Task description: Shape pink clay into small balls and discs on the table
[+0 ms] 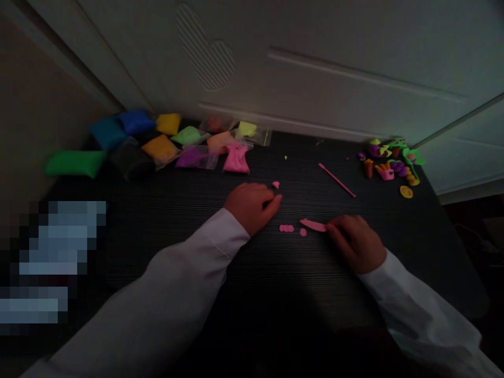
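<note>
My right hand [356, 244] pinches a pink plastic clay knife [314, 226] by its near end, with the blade pointing left. Close to the blade's tip lies one small flat pink clay disc [303, 232]. Left of it, several similar discs form an overlapping row [286, 228]. My left hand [254, 209] rests on the dark table above that row, its fingers loosely curled and the thumb apart, with nothing visible between them. A small pink clay lump [276, 185] sits just beyond its fingertips.
Bags of coloured clay, among them a pink bag [237, 158] and a green bag [74, 163], line the back left. A thin pink modelling stick [337, 180] lies behind my right hand. Small clay figures [386, 170] cluster at the back right. A white panel [315, 94] stands behind the table.
</note>
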`<state>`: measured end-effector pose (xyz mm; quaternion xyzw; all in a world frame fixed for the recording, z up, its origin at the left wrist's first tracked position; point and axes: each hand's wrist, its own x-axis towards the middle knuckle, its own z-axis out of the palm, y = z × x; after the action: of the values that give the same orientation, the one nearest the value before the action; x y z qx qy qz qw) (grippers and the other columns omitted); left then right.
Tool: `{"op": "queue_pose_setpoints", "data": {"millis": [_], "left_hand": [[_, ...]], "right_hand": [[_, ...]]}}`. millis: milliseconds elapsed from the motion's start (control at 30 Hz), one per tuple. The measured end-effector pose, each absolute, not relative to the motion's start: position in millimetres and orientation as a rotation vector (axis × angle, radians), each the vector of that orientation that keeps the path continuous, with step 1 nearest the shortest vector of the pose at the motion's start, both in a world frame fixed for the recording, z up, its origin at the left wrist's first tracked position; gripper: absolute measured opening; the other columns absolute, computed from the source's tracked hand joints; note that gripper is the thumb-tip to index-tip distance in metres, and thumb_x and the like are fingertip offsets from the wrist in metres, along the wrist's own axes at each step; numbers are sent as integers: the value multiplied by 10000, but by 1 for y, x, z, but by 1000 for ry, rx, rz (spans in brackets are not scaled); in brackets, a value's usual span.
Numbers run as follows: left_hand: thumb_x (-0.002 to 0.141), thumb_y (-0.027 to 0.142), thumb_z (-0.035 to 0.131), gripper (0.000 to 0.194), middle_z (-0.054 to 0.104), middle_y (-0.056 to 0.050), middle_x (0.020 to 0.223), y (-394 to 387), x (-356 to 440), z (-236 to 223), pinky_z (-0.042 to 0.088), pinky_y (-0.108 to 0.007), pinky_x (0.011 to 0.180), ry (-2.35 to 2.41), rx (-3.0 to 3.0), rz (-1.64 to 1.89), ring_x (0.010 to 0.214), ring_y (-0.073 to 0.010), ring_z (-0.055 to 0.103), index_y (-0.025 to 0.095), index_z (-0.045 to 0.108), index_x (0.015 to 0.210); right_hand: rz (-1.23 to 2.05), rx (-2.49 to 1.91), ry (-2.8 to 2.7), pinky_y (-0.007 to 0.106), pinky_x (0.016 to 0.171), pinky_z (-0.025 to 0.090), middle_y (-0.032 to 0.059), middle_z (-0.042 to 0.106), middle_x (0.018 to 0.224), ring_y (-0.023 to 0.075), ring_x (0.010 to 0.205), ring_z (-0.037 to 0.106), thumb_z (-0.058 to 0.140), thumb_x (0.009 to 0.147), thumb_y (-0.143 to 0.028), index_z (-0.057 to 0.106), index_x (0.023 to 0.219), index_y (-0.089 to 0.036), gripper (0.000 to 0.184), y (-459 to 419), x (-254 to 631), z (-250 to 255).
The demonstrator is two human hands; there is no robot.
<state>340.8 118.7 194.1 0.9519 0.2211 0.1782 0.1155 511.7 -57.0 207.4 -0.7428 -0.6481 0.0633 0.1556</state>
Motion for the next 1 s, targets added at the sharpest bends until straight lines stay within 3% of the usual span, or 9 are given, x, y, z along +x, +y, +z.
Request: {"op": "queue_pose_setpoints", "data": {"millis": [367,1000], "left_hand": [[782,354,380,342,544,-1,589,118,342,201,352,-221,579,703,2767,455,592,-96,502,153,538,555],[782,358,360,358,537,1,579,115,343,202,344,-223,535,768,2736,494,551,-88,487,156,547,553]], "right_hand": [[162,-2143,-1917,292,658,295,17,588,738,130,676,514,420,788,-280,539,794,-176,158,-53,516,201],[169,-2149,-1923,300,652,296,10,568,696,138,663,503,421,781,-310,533,786,-200,157,-52,518,199]]}}
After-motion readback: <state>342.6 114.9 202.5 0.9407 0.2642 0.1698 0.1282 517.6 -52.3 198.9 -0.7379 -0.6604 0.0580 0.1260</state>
